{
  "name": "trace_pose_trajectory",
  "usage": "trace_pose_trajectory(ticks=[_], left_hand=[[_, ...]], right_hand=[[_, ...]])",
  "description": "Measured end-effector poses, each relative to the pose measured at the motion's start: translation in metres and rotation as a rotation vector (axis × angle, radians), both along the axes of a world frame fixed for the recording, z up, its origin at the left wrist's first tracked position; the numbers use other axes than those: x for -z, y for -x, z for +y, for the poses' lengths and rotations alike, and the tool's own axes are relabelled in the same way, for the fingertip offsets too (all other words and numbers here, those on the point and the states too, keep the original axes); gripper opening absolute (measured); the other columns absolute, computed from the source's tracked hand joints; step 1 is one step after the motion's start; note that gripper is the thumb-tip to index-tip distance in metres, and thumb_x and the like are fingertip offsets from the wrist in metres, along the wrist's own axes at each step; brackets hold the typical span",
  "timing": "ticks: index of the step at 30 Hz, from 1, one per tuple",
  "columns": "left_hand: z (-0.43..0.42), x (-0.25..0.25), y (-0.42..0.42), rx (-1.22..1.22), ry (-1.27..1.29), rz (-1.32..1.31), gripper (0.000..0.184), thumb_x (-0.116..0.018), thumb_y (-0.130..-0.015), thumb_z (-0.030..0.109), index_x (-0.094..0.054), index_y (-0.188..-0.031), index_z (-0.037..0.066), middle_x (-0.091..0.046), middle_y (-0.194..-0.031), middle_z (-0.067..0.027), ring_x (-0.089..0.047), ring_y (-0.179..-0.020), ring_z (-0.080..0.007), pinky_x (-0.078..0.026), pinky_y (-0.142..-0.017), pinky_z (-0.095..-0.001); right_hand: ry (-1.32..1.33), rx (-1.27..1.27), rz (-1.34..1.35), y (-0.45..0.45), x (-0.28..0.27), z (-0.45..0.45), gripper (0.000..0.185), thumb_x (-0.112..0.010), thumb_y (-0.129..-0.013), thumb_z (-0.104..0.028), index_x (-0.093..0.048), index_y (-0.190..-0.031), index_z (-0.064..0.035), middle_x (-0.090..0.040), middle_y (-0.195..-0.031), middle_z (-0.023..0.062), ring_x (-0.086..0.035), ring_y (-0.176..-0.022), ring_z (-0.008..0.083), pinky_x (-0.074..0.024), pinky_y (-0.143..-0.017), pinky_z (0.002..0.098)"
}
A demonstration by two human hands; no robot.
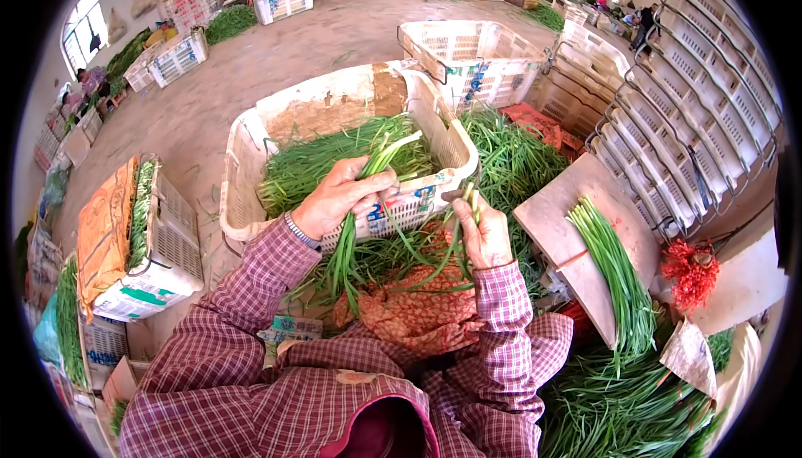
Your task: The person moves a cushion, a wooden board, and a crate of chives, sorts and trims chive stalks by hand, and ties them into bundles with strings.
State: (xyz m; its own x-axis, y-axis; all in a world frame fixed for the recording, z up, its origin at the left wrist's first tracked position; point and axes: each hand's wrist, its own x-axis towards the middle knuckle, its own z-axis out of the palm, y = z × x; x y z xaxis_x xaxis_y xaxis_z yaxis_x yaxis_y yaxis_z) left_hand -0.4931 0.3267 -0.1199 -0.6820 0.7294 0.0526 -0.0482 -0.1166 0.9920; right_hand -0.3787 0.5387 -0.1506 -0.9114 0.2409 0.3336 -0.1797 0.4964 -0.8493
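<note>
My left hand (347, 195) is closed around a bunch of long green stalks (342, 257), pale ends up and leaves hanging down. Beside it on the right, my right hand (484, 231) pinches a few thinner green stalks (455, 241) between thumb and fingers. Behind both hands stands a white plastic crate (242, 182) with more green stalks (309, 161) inside. A patterned red cloth (426, 307) lies over my lap below the hands. To the right, a tied bundle of green stalks (614, 278) rests on a slanted board (585, 182).
Tall stacked white crates (693, 115) rise at the right. Red ties (691, 274) hang near the board. Loose greens (626, 408) lie at the lower right. An orange-covered crate (171, 241) stands at the left. People sit farther back among crates.
</note>
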Motion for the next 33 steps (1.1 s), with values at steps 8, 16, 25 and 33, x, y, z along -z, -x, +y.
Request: trace_pose_trajectory(ticks=[8, 16, 25, 33], left_hand=[[0.015, 0.007, -0.022, 0.093, 0.064, 0.042, 0.038, -0.054, -0.095, 0.034, -0.054, -0.112, 0.0, -0.045, -0.066, 0.0043, -0.038, -0.049, -0.0034, -0.032, -0.047, -0.0193], [0.024, 0.011, -0.032, 0.059, 0.029, 0.074, 0.043, -0.046, -0.098, 0.039, -0.05, -0.114, 0.0, -0.046, -0.074, 0.0014, -0.042, -0.058, -0.0068, -0.035, -0.052, -0.0224], [0.022, 0.014, -0.015, -0.041, 0.248, 0.437, 0.044, -0.049, -0.097, 0.038, -0.06, -0.097, -0.004, -0.048, -0.072, 0.0027, -0.04, -0.07, -0.0072, -0.037, -0.062, -0.0264], [0.027, -0.002, -0.023, 0.045, 0.122, 0.311, 0.047, -0.049, -0.095, 0.03, -0.049, -0.126, -0.007, -0.059, -0.115, -0.0102, -0.051, -0.109, -0.0158, -0.039, -0.095, -0.0284]], right_hand=[[0.447, -0.048, 0.109, 0.01, -0.013, -0.021, 0.024, -0.058, -0.093, -0.018, -0.064, -0.109, 0.0002, -0.066, -0.085, 0.0034, -0.057, -0.074, 0.0072, -0.0468, -0.068, 0.0239], [0.426, 0.025, 0.052, 0.025, -0.005, -0.035, 0.025, -0.062, -0.091, -0.022, -0.065, -0.1, 0.0009, -0.066, -0.076, 0.0054, -0.058, -0.064, 0.0116, -0.0482, -0.06, 0.028], [0.135, 0.063, 0.203, 0.025, -0.001, -0.038, 0.026, -0.064, -0.089, -0.024, -0.065, -0.094, 0.0012, -0.064, -0.074, 0.0141, -0.06, -0.062, 0.0219, -0.0478, -0.06, 0.0334], [0.316, 0.048, 0.197, 0.023, -0.008, -0.047, 0.025, -0.06, -0.091, -0.024, -0.064, -0.097, 0.0001, -0.063, -0.076, 0.0072, -0.056, -0.066, 0.0139, -0.0462, -0.063, 0.0292]])
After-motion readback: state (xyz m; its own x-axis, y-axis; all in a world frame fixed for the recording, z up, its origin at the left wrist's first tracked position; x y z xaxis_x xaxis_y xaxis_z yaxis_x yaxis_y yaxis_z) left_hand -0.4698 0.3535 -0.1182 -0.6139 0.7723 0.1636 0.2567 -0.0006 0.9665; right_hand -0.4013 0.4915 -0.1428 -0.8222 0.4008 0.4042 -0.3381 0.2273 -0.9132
